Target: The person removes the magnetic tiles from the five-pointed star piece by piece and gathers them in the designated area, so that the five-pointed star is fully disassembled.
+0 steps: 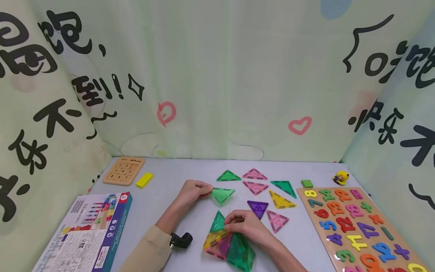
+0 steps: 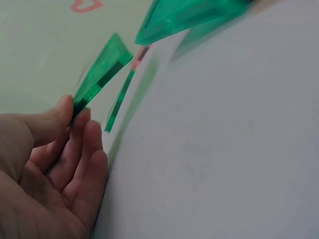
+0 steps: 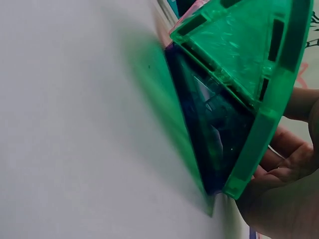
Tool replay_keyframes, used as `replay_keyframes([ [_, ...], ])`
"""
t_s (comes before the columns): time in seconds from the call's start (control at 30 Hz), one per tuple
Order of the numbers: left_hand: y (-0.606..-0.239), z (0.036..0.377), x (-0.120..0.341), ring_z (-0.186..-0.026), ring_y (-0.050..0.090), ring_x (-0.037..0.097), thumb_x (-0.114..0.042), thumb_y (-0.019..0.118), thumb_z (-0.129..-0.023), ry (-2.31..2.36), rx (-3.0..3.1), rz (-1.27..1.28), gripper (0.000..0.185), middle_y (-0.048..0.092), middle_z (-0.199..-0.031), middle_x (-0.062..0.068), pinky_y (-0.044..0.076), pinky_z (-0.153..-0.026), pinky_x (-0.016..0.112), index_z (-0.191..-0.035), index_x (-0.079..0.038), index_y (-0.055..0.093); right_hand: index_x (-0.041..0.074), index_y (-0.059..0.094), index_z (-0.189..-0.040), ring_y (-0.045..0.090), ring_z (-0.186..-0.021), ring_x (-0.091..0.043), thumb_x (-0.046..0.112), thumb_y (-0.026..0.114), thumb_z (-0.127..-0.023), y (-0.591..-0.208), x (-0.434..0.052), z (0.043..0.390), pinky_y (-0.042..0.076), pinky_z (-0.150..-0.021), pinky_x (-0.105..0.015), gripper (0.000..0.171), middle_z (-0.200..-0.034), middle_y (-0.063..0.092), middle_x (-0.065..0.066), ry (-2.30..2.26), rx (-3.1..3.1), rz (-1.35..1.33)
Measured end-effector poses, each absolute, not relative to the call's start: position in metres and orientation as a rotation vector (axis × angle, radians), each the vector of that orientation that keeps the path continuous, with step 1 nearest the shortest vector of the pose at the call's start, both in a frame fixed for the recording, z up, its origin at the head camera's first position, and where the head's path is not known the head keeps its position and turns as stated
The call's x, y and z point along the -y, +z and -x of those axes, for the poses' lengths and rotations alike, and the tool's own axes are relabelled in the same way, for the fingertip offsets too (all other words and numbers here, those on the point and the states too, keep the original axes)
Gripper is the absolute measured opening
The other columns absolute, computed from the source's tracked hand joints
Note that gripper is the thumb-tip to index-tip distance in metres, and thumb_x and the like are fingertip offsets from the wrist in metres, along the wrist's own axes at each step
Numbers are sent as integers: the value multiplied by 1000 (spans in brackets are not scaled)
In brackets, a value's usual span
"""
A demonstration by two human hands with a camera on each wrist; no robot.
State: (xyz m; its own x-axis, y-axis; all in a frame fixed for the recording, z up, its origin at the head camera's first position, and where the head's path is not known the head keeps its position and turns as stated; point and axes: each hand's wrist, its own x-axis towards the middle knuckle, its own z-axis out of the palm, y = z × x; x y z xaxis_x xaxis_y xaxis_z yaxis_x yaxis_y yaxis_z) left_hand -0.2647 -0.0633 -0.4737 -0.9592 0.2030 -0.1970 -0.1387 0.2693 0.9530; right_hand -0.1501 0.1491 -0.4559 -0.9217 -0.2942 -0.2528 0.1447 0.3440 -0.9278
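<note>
Between thumb and fingertips, my left hand (image 1: 193, 193) pinches a translucent green triangular magnetic tile (image 1: 222, 195) above the table. The left wrist view shows that tile (image 2: 103, 70) edge-on. My right hand (image 1: 248, 226) grips the upper edge of a structure of joined magnetic tiles (image 1: 242, 252), fingers curled at its top. Green, yellow, pink and purple faces show on it. In the right wrist view, a green tile (image 3: 244, 50) and a dark blue-purple one hide part of the right hand (image 3: 284, 169).
Loose triangular tiles lie beyond the hands: green (image 1: 229, 176), pink (image 1: 255, 174), yellow (image 1: 281, 200) and purple (image 1: 258, 207). A number-and-letter board (image 1: 365, 226) is at right, near a yellow figurine (image 1: 340, 177). A box (image 1: 85, 230), wooden number puzzle (image 1: 124, 171) and yellow block (image 1: 144, 180) are left.
</note>
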Motion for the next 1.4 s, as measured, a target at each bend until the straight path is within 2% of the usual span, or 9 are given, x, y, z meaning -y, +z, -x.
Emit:
replay_keyframes([
  [0.2,-469,274,44,-74,65,9,-24,76,-88,1783,-2356,-52,22,75,-96,7,54,-67,23,-97,-4,79,2,71,-103,59,-80,-14,24,74,-88,-456,-148,147,47,-77,-29,26,-86,68,1,-1614,-2221,117],
  [0.4,-466,271,35,-68,60,12,-28,75,-88,1633,-2523,-116,21,74,-81,6,45,-59,24,-95,-9,80,3,71,-103,60,-81,-14,25,74,-88,-455,-150,146,48,-77,-29,27,-86,69,1,-1620,-2222,108],
  [0.47,-465,271,33,-70,59,11,-31,75,-89,1539,-2594,-148,21,74,-82,4,44,-59,24,-94,-12,81,3,71,-103,60,-81,-14,25,74,-88,-455,-151,146,48,-77,-29,26,-87,69,1,-1619,-2227,104],
  [0.63,-462,270,35,-73,58,11,-33,74,-89,1438,-2632,-195,23,74,-87,3,44,-60,24,-102,-14,79,3,71,-103,59,-81,-14,24,73,-89,-454,-151,145,48,-77,-29,26,-87,69,1,-1617,-2230,112],
  [0.8,-460,266,42,-69,58,14,-28,73,-90,1500,-2554,-229,28,70,-84,6,45,-60,26,-113,-11,74,2,71,-103,59,-82,-14,23,73,-89,-454,-151,143,48,-77,-29,25,-89,69,1,-1630,-2232,121],
  [0.93,-458,254,51,-71,59,13,-28,72,-91,1448,-2469,-383,26,70,-86,3,47,-62,26,-111,-13,75,3,71,-104,60,-84,-15,23,73,-89,-453,-151,143,48,-78,-29,25,-92,70,-1,-1635,-2241,113],
  [1.1,-456,237,60,-69,54,11,-27,71,-92,1373,-2222,-571,22,68,-81,-2,44,-63,26,-108,-13,77,4,72,-105,61,-85,-14,22,72,-89,-452,-155,143,49,-79,-29,24,-97,72,-5,-1623,-2253,114],
  [1.2,-458,231,63,-69,50,9,-22,72,-91,1365,-2134,-611,18,72,-84,-1,43,-64,25,-104,-11,78,3,72,-105,61,-86,-14,22,72,-89,-451,-155,143,48,-79,-29,24,-99,73,-6,-1627,-2250,126],
  [1.4,-463,228,67,-73,57,7,-16,73,-89,1402,-2093,-602,13,74,-88,2,49,-69,23,-99,-8,77,4,71,-105,61,-88,-13,22,72,-89,-449,-153,141,49,-81,-28,24,-101,72,-5,-1636,-2224,126],
])
